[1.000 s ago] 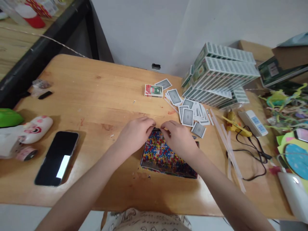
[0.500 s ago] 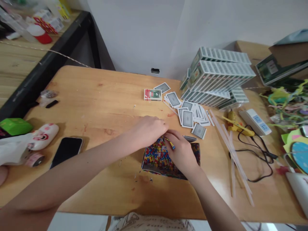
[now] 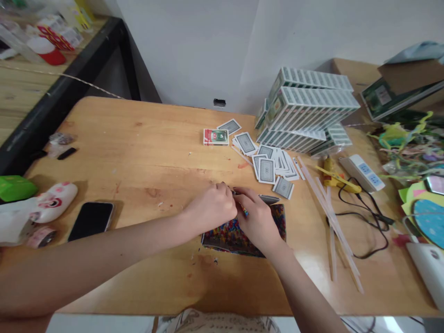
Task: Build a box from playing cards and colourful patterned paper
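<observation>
A shallow open box with a multicoloured pattern inside and dark edges lies on the table in front of me. Over its far edge, my left hand is closed in a fist-like pinch; what its fingers hold is hidden. My right hand reaches over the box from the right, its fingers closed and meeting the left fingertips. A bit of multicoloured strip shows between the right thumb and fingers. A grey-dark flap sticks up behind the right hand.
Playing cards lie scattered beyond the box, near a card pack. Stacked card cartons stand behind. Glue sticks, a yellow glue gun and a power strip are at right; a phone at left.
My left hand has come slightly lower and nearer the right hand, covering more of the box's inside. The strip in my right fingers shows less. The view has shifted slightly.
</observation>
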The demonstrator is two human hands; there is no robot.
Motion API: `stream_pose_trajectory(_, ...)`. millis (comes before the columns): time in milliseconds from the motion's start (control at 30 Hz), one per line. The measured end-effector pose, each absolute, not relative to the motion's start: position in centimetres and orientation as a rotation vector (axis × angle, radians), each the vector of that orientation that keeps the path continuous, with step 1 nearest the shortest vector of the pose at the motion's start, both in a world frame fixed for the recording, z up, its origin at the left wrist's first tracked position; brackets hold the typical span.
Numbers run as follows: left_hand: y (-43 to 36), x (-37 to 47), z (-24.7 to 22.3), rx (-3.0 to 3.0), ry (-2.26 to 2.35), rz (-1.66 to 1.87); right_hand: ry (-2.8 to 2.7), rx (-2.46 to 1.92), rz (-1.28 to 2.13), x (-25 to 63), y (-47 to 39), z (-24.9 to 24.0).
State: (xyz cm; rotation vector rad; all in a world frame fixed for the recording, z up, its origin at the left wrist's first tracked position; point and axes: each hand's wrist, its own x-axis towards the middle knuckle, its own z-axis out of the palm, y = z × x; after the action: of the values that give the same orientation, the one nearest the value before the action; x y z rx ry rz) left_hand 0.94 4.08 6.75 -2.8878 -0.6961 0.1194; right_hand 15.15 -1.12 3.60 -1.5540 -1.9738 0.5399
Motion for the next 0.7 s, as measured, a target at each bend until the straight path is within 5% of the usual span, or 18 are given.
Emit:
stream_pose_trajectory(400,5.2,0.3,6.7,-3.030,-0.844,0.049,-1.941,-1.551,0.477,15.3,-1.2,3.0)
stream_pose_trajectory(700,8.8,-1.2,5.0,-3.363,-1.719,-0.417,-1.899,-1.560,0.466,15.3,-0.8,2.8)
